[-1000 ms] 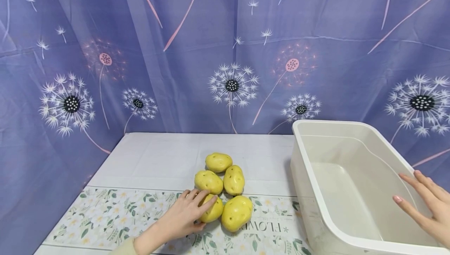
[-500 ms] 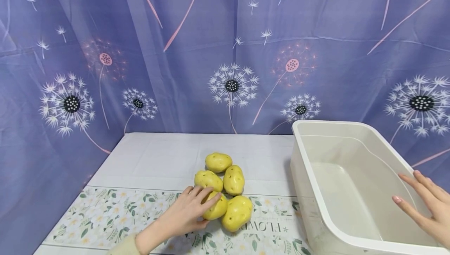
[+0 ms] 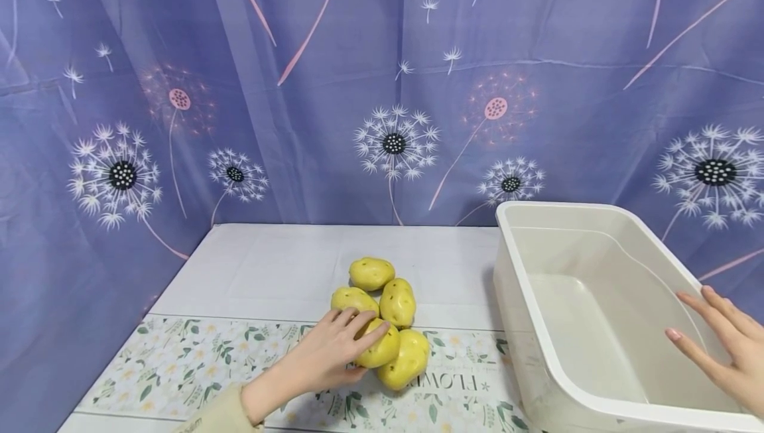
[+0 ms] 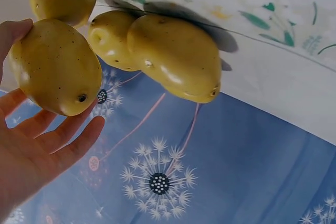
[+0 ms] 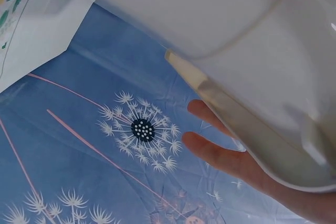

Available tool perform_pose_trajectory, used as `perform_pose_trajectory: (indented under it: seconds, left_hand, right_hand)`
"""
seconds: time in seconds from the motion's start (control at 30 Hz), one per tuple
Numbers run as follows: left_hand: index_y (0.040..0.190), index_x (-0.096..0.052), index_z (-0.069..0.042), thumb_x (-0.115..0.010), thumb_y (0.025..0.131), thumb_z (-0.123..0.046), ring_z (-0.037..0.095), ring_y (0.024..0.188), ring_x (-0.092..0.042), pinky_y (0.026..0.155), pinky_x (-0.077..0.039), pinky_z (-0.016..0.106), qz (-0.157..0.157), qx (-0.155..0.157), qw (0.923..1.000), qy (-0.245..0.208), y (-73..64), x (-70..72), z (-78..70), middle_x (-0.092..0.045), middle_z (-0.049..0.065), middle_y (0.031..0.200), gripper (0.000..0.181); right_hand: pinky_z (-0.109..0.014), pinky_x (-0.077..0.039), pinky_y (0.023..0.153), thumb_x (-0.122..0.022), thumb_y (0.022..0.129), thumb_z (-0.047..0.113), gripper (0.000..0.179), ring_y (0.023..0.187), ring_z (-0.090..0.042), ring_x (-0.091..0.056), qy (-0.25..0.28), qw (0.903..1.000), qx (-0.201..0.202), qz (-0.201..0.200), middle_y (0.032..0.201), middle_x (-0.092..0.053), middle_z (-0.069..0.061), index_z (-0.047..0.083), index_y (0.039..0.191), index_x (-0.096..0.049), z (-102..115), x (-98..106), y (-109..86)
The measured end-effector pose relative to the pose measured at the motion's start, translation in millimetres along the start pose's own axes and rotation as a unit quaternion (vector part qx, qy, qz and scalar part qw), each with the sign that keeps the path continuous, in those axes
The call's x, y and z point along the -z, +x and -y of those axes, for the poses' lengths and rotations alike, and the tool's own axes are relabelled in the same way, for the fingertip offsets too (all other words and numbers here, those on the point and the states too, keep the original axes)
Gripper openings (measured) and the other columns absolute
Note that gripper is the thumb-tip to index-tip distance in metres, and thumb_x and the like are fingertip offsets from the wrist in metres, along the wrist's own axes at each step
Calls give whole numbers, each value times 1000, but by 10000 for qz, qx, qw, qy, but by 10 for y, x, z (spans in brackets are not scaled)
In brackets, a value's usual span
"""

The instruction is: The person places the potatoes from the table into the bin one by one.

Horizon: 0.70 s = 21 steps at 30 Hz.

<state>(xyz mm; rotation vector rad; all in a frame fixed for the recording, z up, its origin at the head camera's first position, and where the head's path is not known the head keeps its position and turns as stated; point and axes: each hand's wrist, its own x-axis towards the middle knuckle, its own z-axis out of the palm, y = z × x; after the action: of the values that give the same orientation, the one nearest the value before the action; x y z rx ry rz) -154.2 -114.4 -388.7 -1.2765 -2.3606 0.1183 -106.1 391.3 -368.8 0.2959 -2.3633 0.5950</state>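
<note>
My left hand (image 3: 335, 353) grips a yellow potato (image 3: 380, 345), thumb on one side and fingers on the other. In the left wrist view the held potato (image 4: 56, 67) sits between the thumb and spread fingers (image 4: 79, 140). In the head view it overlaps a larger potato (image 3: 406, 360) beside it. Further potatoes lie just beyond: one partly behind the fingers (image 3: 353, 298), one upright-looking potato (image 3: 397, 303), and one at the back (image 3: 371, 274). My right hand (image 3: 728, 347), fingers spread and fairly straight, is at the right rim of a deep off-white bin (image 3: 543, 347).
The bin fills the right side of the white table (image 3: 268, 260). A floral runner (image 3: 197, 367) with lettering crosses the table's front. Behind and to the left hangs a purple-blue curtain (image 3: 322, 121) printed with dandelions.
The left hand has moved to the right with its potato, which now covers part of the larger one. The right hand and bin have stayed put.
</note>
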Motion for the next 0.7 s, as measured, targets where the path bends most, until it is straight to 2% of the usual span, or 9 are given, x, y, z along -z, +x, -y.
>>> perform_pose_trajectory:
  seconds: [0.1, 0.13, 0.2, 0.37, 0.5, 0.53, 0.63, 0.7]
  left_hand:
    - [128, -47, -19, -72, 65, -46, 19, 93, -53, 69, -48, 35, 31, -52, 9999, 98, 36, 13, -5, -52, 4, 115, 73]
    - [128, -46, -19, -71, 65, -46, 19, 93, -53, 68, -48, 34, 29, -71, 9999, 132, 47, 17, -7, -52, 4, 115, 73]
    - [128, -46, -19, -72, 65, -46, 19, 93, -53, 67, -48, 34, -30, -106, 9998, 149, 69, 28, -12, -52, 4, 115, 74]
    - [127, -47, -18, -73, 63, -47, 19, 94, -53, 69, -49, 34, -174, -209, 9995, 176, 118, 76, -32, -52, 4, 115, 75]
    - [129, -45, -19, -72, 64, -49, 19, 96, -53, 74, -49, 35, -106, -289, 9992, 262, 158, 134, -54, -52, 4, 116, 76]
    - [129, -45, -19, -71, 64, -49, 19, 97, -53, 76, -49, 35, -72, -314, 9991, 282, 169, 146, -59, -52, 4, 117, 77]
    - [131, -43, -20, -70, 66, -51, 19, 97, -53, 77, -48, 35, 22, -377, 9987, 331, 207, 177, -71, -51, 4, 118, 77]
    - [131, -42, -20, -69, 67, -51, 19, 98, -52, 79, -48, 35, 69, -429, 9985, 318, 236, 189, -79, -50, 4, 119, 77]
  right_hand:
    - [-53, -7, 109, -63, 80, 17, 54, 135, -15, -15, 24, 10000, 63, -50, 133, -29, -37, 1, 128, -45, 17, -3, 11]
    - [-56, -7, 107, -63, 81, 18, 54, 135, -19, -15, 38, 10000, 73, -39, 133, -29, -37, 1, 129, -44, 23, -1, 13]
    - [-55, -7, 108, -62, 81, 17, 54, 133, -11, -15, 43, 10000, 64, -46, 133, -29, -37, 2, 130, -44, 29, 0, 16]
    - [-56, -6, 108, -62, 81, 17, 55, 134, -24, -15, 63, 10000, 11, 8, 133, -28, -37, 2, 130, -43, 39, 3, 17]
    - [-56, -6, 107, -63, 81, 18, 55, 134, -33, -16, 39, 10000, -12, 35, 133, -28, -38, 2, 130, -43, 49, 7, 18]
    - [-54, -6, 108, -63, 81, 17, 55, 135, -29, -15, 20, 10000, -37, 35, 133, -27, -37, 3, 130, -43, 51, 8, 16]
    - [-56, -6, 107, -62, 81, 17, 55, 135, -33, -15, 1, 10000, -69, 52, 133, -27, -37, 2, 130, -43, 56, 10, 12]
    - [-52, -6, 109, -62, 81, 17, 55, 136, -20, -14, -14, 10000, -73, 38, 133, -28, -37, 3, 131, -43, 52, 7, 8]
